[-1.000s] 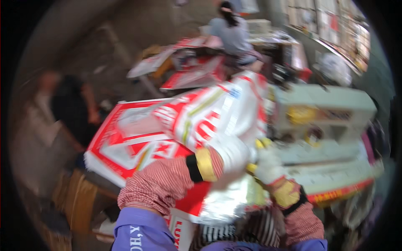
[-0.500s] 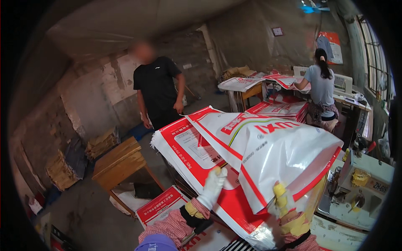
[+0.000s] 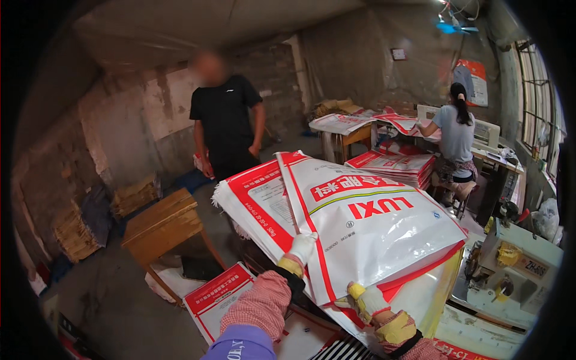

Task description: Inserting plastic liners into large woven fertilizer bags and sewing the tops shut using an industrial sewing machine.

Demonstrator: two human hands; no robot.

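White woven sacks (image 3: 366, 222) with red borders, a stack of several, held up and fanned in front of the person, above the floor and just left of a sewing machine (image 3: 516, 264).

Left hand (image 3: 298, 249), white glove with yellow cuff: fingers curled onto the red edge between two sacks, pinching it.

Right hand (image 3: 369, 298), gloved likewise: fingers closed on the lower edge of the top sack, near its corner.

Handling note, as a judgement: the top sack separates best if both grips stay at the edge and the lower sacks are kept from sliding; the slick surface looks prone to slip.

Surroundings: wooden stool (image 3: 162, 222) to the left; one flat sack (image 3: 216, 297) on the floor; a person in black (image 3: 227, 123) standing behind; a seated person (image 3: 454, 135) at a far tabletop (image 3: 501, 157) beside more stacked sacks (image 3: 399, 167).
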